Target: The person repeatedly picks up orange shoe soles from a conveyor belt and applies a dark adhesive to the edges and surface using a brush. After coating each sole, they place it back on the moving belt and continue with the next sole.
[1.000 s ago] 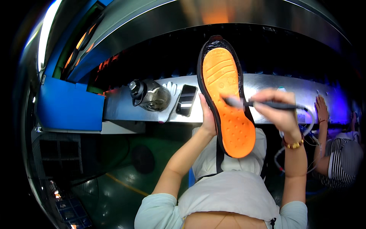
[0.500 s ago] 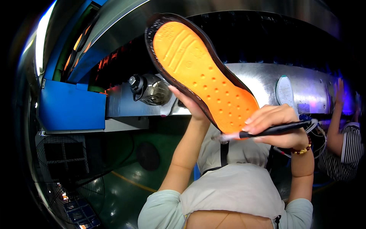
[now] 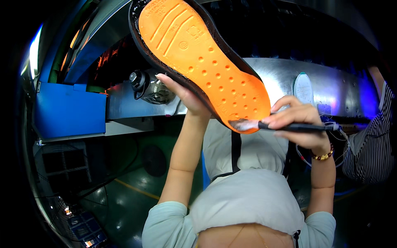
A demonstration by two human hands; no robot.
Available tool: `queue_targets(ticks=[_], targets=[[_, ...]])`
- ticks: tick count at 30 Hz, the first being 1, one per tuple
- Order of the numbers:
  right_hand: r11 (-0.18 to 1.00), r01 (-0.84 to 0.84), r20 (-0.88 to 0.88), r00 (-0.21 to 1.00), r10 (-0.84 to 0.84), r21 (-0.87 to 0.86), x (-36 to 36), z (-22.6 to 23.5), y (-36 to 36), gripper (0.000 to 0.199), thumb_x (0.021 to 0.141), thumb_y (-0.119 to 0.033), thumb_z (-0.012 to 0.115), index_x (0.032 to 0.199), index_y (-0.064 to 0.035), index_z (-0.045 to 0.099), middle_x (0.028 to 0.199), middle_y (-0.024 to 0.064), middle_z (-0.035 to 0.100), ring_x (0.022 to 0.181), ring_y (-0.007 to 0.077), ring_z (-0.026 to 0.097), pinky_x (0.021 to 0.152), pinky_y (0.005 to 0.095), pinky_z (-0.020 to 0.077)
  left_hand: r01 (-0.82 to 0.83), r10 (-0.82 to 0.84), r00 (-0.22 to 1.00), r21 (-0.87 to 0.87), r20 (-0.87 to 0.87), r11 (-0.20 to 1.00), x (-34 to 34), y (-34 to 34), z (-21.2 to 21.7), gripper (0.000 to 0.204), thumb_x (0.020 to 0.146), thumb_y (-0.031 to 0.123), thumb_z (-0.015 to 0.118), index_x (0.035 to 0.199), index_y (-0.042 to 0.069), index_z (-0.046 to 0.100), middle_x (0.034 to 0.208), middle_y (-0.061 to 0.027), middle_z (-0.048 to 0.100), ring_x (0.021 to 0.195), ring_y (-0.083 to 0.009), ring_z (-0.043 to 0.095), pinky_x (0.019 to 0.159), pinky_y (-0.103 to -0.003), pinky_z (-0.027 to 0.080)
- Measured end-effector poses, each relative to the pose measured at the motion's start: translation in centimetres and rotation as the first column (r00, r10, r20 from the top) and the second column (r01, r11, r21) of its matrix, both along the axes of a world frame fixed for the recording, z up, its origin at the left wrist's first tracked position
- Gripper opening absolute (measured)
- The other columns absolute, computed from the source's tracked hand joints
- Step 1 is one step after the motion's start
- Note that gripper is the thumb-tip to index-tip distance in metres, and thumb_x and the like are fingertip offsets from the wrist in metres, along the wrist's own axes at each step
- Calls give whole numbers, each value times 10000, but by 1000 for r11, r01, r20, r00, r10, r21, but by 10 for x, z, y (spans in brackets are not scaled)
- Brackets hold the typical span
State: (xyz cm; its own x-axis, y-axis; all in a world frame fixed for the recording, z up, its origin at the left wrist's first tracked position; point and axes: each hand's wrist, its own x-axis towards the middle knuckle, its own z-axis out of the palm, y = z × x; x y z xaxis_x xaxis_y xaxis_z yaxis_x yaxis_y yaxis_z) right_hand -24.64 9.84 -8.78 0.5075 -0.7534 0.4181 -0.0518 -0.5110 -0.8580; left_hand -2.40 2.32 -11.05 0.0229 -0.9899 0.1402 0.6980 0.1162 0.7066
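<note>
A shoe sole (image 3: 215,78) with a dark rim and an orange, dimpled inner face is raised at a slant in front of me. My left hand (image 3: 188,97) is closed round its left edge, the thumb showing and the other fingers hidden behind it. In my right hand (image 3: 295,122) is a brush (image 3: 289,126) with a black handle and a pale ferrule, pinched between thumb and fingers. Its wet-looking bristles touch the lower end of the orange face. A thin cable trails from the handle's back end.
Behind the sole runs a metal bench (image 3: 331,89) carrying a white insole-shaped piece (image 3: 303,89) and a clear bottle with a dark lid (image 3: 151,87). A blue machine housing (image 3: 70,113) stands left, a fan (image 3: 66,165) below it. A person in a striped garment (image 3: 372,144) is at right.
The sole and my left hand have shifted up and left in view. The brush tip has moved from the sole's lower edge onto its orange face.
</note>
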Motion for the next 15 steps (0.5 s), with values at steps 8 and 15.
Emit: queue_targets(ticks=[8, 15], targets=[[884, -207, 521, 852, -47, 418, 2, -19, -2, 200, 655, 75, 607, 847, 19, 598, 894, 181, 606, 835, 228, 599, 779, 308, 475, 224, -211, 971, 123, -111, 967, -6, 20, 23, 825, 773, 692, 174, 1278, 51, 300, 1248, -181, 401, 1087, -276, 469, 903, -375, 399], [959, -180, 257, 959, 121, 219, 12, 9, 0, 198, 631, 54, 657, 824, 19, 626, 869, 159, 630, 703, 185, 603, 665, 261, 468, 683, -714, 666, -208, -214, 700, 15, 21, 7, 431, 779, 267, 417, 1060, -51, 497, 962, -160, 593, 841, -208, 592, 780, -292, 461]])
